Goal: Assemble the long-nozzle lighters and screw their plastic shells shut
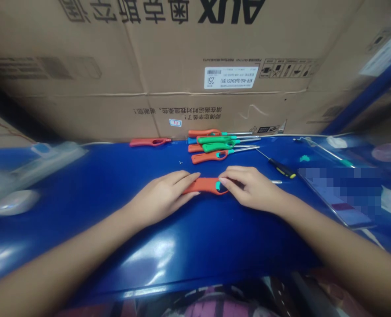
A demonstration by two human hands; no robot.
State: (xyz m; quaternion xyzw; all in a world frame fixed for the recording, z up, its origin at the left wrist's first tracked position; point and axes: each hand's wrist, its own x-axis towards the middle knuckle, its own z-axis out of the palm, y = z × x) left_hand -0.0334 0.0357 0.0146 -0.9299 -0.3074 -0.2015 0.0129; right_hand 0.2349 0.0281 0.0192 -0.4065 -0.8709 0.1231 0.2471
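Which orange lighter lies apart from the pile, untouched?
The lone orange lighter left of the pile, by the cardboard box; neither hand touches it.

Dim bluish light; overhead glare patches on glossy blue table (169,259); edges blurred and stretched, centre fairly sharp.

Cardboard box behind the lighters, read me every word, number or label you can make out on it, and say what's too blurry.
"AUX", upside down, large black print: cardboard box.
"25", upside down: white barcode label; its finer print is too small.
Chinese characters, upside down, along the box's top and lower panel: not clearly readable.
Handling symbols: too small.
Small sticker: blurred.
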